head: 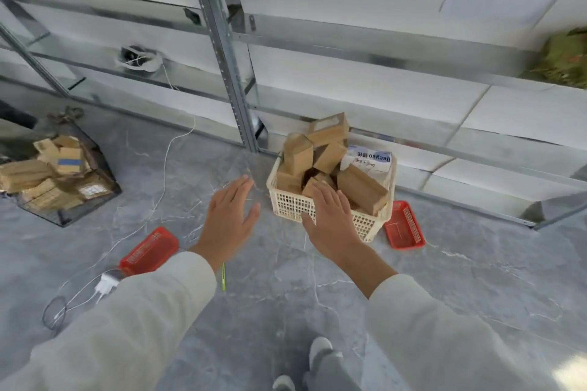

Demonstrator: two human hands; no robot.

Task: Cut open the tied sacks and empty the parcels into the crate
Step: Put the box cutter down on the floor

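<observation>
A cream plastic crate (pixel 371 225) stands on the grey floor against the shelving, piled with several brown cardboard parcels (pixel 362 189) and one white printed packet (pixel 370 160). My right hand (pixel 330 219) hovers flat over the crate's near left corner, fingers straight, holding nothing. My left hand (pixel 230 216) is spread open above the floor just left of the crate, also holding nothing. A thin yellow-green cutter (pixel 223 278) lies on the floor under my left wrist. No sack is visible near the crate.
A dark wire basket (pixel 101 181) full of parcels sits at the far left. Two red trays lie on the floor, one (pixel 149 251) left of my arm, the other (pixel 405 225) right of the crate. A white charger (pixel 106 284) and cables trail at lower left. Metal shelving (pixel 235 73) runs behind.
</observation>
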